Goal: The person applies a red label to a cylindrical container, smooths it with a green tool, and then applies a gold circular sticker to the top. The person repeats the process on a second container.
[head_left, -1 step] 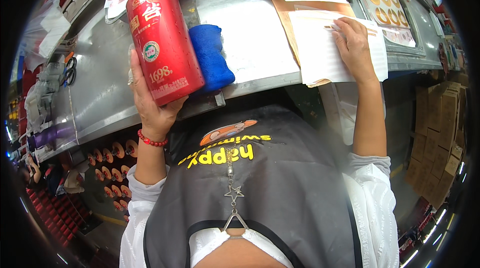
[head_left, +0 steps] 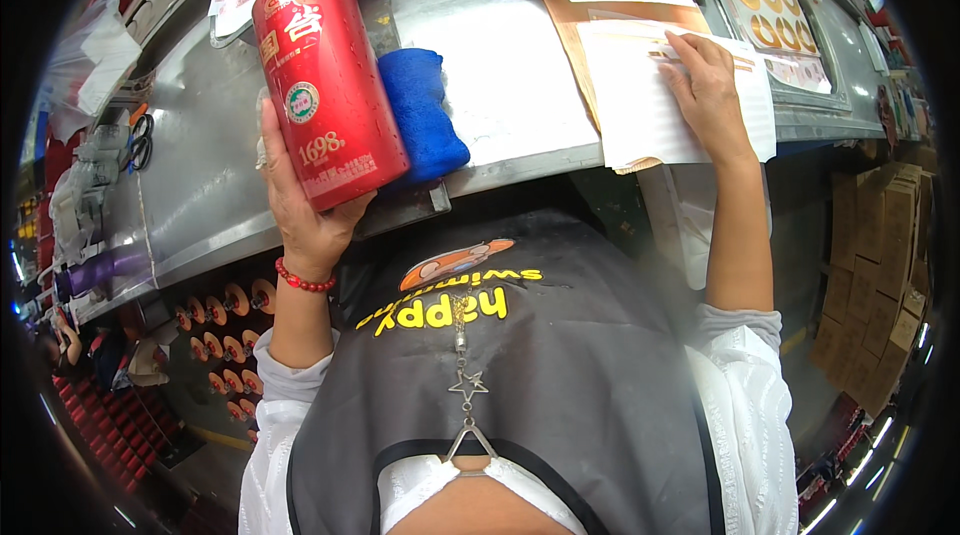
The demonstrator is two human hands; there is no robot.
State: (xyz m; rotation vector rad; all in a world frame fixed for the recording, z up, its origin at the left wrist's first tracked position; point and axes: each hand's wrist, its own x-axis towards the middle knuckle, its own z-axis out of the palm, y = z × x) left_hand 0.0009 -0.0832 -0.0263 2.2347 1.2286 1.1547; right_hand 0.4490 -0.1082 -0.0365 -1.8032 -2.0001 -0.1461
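My left hand (head_left: 305, 225) supports a large red bottle (head_left: 325, 85) with white and gold print, wrapped around its lower side and base. Droplets dot the bottle, which tilts with its neck pointing away from me. Against its right side lies a folded blue cloth (head_left: 425, 115). My right hand (head_left: 708, 90) rests on a white sheet (head_left: 640, 105) with short gold-brown strips across it. Its fingertips touch the sheet near those strips, thumb and forefinger apart. Whether a small strip sits under the fingertips is too fine to make out.
The metal table (head_left: 195, 175) has a front edge just ahead of my apron. Trays at the back hold gold ring-shaped stickers (head_left: 770, 10). Scissors (head_left: 142, 143) lie at the left. Cardboard boxes (head_left: 870, 275) stack on the right; racks of red bottles (head_left: 225, 320) stand lower left.
The fingertips of my right hand have shifted very slightly away from me over the sheet. My left hand and the bottle have stayed put.
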